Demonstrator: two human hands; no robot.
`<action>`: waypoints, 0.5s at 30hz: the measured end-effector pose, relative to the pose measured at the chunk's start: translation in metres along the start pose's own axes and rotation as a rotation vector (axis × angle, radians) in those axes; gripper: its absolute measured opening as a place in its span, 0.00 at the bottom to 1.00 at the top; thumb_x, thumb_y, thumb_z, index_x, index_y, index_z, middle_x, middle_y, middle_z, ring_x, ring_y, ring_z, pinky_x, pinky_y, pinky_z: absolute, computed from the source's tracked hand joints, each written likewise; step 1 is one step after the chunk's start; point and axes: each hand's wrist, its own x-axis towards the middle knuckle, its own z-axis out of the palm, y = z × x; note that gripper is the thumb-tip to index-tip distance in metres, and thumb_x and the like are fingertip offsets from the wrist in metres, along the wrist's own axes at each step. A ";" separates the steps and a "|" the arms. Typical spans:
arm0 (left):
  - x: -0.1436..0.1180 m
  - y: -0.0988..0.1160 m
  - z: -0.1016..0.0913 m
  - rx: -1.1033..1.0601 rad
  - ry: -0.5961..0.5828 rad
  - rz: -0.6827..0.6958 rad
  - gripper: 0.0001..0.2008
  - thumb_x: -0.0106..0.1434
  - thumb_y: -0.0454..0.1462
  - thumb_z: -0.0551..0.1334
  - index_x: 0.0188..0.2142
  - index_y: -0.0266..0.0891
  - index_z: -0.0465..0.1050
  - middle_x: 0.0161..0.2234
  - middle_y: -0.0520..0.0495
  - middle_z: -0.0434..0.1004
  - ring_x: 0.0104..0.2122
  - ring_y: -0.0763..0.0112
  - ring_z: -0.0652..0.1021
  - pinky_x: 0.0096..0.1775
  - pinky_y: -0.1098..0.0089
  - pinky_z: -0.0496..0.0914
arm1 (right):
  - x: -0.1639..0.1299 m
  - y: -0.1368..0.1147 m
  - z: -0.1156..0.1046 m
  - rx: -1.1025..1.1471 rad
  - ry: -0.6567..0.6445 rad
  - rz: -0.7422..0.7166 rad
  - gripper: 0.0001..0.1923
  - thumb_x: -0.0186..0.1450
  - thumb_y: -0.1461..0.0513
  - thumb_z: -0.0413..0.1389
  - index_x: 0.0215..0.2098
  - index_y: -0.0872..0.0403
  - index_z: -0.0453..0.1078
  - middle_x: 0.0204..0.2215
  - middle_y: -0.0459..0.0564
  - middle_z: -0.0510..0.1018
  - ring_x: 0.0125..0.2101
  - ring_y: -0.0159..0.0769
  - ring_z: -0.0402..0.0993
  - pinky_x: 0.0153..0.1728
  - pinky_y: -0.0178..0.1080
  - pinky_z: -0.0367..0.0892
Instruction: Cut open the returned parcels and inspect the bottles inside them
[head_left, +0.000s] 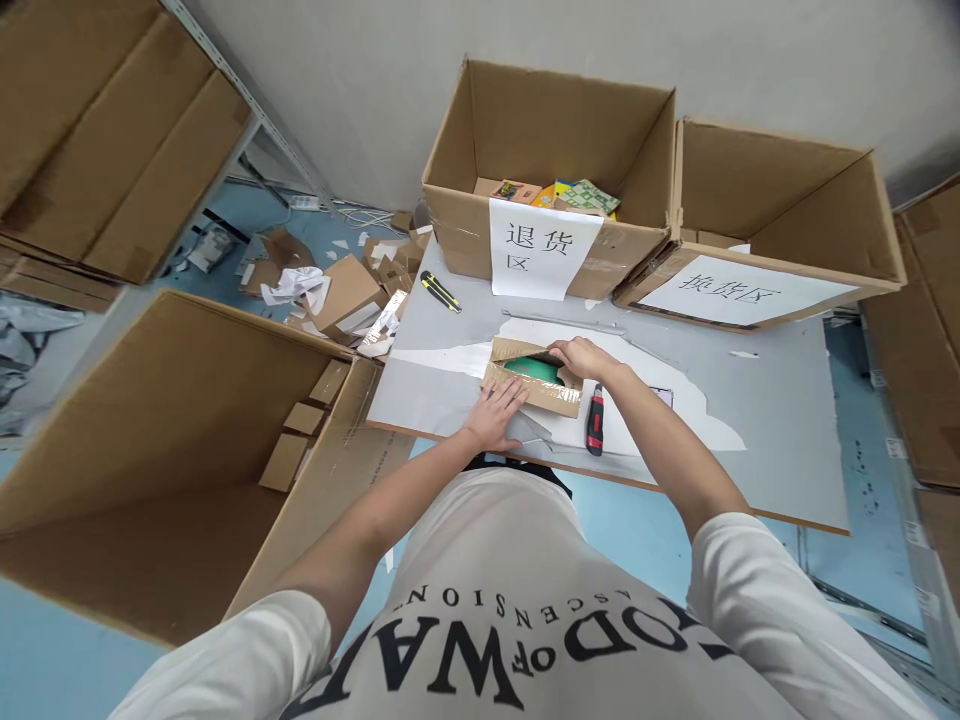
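Note:
A small cardboard box [553, 395] with clear tape on it lies on the table with its top parted. Inside shows something green [531, 370]; what it is I cannot make out. My left hand [496, 410] rests on the near left part of the box, its fingers stretched out and spread. At the box's far right edge, my right hand [583, 358] has its fingers bent around the cardboard. Just right of the box, below my right forearm, lies a red and black utility knife [595, 422].
White paper sheets [675, 425] cover part of the grey table [787, 430]. A yellow and black utility knife [440, 291] lies far left. Two large labelled cartons [457, 225] stand behind. On the left are a big open carton [150, 400] with small boxes and a heap of cardboard scraps [349, 297].

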 end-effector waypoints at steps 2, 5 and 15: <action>0.000 0.000 0.000 0.008 -0.002 0.000 0.54 0.48 0.58 0.63 0.66 0.35 0.43 0.67 0.37 0.41 0.66 0.51 0.43 0.62 0.49 0.35 | 0.003 0.001 -0.003 0.009 0.006 -0.002 0.23 0.71 0.54 0.36 0.50 0.53 0.69 0.41 0.55 0.78 0.41 0.41 0.73 0.38 0.36 0.61; 0.000 0.000 -0.001 0.016 0.002 0.001 0.55 0.47 0.58 0.63 0.66 0.35 0.42 0.67 0.37 0.40 0.66 0.51 0.43 0.62 0.50 0.36 | 0.003 0.002 -0.007 -0.015 -0.001 0.006 0.24 0.71 0.54 0.35 0.48 0.53 0.69 0.39 0.56 0.78 0.39 0.41 0.74 0.36 0.35 0.61; -0.001 0.001 0.005 -0.004 -0.021 -0.029 0.55 0.48 0.59 0.62 0.66 0.35 0.41 0.67 0.35 0.41 0.66 0.49 0.42 0.62 0.49 0.36 | 0.006 -0.060 0.028 -0.301 0.137 -0.128 0.31 0.67 0.53 0.43 0.64 0.59 0.46 0.63 0.66 0.54 0.57 0.53 0.58 0.48 0.48 0.61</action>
